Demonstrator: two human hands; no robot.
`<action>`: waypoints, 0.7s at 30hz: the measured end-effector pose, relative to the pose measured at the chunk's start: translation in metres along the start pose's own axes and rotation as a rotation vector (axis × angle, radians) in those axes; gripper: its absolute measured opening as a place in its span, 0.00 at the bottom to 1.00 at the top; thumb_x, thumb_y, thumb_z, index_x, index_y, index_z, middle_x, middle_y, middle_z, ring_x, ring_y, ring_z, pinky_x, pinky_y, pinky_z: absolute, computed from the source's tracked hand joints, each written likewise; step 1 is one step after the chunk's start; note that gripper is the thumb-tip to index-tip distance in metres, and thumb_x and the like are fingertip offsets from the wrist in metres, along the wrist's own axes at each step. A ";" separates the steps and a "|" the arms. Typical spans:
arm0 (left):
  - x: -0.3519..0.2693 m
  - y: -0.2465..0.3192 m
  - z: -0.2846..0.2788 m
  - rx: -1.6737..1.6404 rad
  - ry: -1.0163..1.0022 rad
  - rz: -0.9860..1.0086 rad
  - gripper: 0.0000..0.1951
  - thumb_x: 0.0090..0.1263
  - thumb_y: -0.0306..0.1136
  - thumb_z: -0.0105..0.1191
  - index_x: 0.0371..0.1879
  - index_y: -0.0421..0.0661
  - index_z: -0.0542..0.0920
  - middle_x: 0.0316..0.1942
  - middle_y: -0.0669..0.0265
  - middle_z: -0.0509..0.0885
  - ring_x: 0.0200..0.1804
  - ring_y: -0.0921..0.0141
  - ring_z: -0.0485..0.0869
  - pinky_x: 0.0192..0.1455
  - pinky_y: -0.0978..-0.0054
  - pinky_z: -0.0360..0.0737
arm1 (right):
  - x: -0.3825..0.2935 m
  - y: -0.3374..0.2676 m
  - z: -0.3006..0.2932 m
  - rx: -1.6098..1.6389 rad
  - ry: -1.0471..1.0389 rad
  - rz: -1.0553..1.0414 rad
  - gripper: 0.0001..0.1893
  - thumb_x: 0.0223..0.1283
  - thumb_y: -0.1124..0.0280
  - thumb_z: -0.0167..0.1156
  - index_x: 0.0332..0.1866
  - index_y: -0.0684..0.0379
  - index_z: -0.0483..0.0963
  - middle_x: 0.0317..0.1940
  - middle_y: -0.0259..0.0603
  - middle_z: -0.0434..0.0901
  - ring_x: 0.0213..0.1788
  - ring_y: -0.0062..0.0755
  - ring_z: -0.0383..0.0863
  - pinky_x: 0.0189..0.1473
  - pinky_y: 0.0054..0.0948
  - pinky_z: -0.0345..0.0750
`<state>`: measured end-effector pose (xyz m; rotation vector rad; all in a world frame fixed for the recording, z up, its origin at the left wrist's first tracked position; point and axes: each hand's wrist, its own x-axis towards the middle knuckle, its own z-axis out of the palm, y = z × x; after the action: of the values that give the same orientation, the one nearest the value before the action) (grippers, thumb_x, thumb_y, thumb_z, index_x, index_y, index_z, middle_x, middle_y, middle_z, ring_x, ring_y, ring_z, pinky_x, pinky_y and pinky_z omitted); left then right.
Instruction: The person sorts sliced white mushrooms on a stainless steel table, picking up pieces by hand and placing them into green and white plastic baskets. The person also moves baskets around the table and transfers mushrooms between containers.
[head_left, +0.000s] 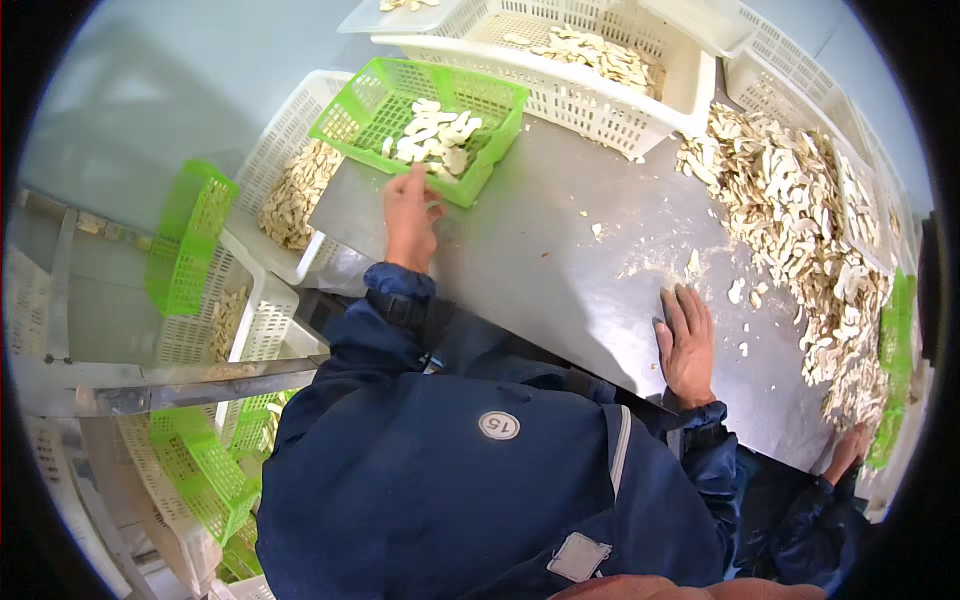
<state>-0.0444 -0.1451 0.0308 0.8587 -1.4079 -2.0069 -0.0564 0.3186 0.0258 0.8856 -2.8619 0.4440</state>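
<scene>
My left hand (409, 225) is at the near rim of a green plastic mesh basket (487, 176), fingers partly curled. Whether the fingertips grip anything is blurred. Pale dried slices (431, 135), perhaps mushroom, lie loosely inside that basket. My right hand (686, 349) rests palm down on the steel tabletop (540, 247), fingers extended and nothing held. Just beyond its fingertips are crumbs and a small slice fragment (692, 262). A large heap of similar slices (795, 202) spreads along the table to the right of this hand.
A white perforated crate (540, 94) with slices stands at the back. Another white crate (289, 135) with slices sits left, beside an upended green basket (191, 236). More green baskets (202, 465) are lower left. Another person's hand (847, 450) touches the heap's near end.
</scene>
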 end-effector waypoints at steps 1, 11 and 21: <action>0.004 -0.002 0.001 0.009 -0.029 -0.011 0.16 0.80 0.43 0.61 0.48 0.43 0.75 0.37 0.67 0.79 0.37 0.73 0.81 0.32 0.72 0.81 | -0.001 -0.004 0.003 0.032 -0.004 0.017 0.26 0.77 0.63 0.59 0.76 0.56 0.74 0.76 0.54 0.71 0.80 0.60 0.66 0.82 0.55 0.62; 0.004 -0.010 0.008 -0.135 -0.120 -0.084 0.15 0.76 0.37 0.65 0.46 0.42 0.74 0.32 0.65 0.79 0.29 0.72 0.81 0.28 0.69 0.79 | 0.025 0.012 0.007 0.079 -0.048 -0.018 0.24 0.79 0.66 0.55 0.75 0.60 0.75 0.76 0.58 0.71 0.79 0.62 0.67 0.81 0.49 0.63; -0.028 0.002 -0.026 -0.008 -0.256 0.141 0.14 0.89 0.47 0.47 0.38 0.55 0.72 0.27 0.79 0.64 0.25 0.81 0.64 0.25 0.80 0.63 | 0.014 0.031 0.000 0.050 0.086 0.009 0.28 0.71 0.68 0.67 0.75 0.54 0.75 0.75 0.52 0.73 0.77 0.59 0.71 0.78 0.49 0.70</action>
<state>-0.0065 -0.1413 0.0310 0.4961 -1.5502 -2.0668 -0.0854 0.3357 0.0205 0.8397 -2.7892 0.5426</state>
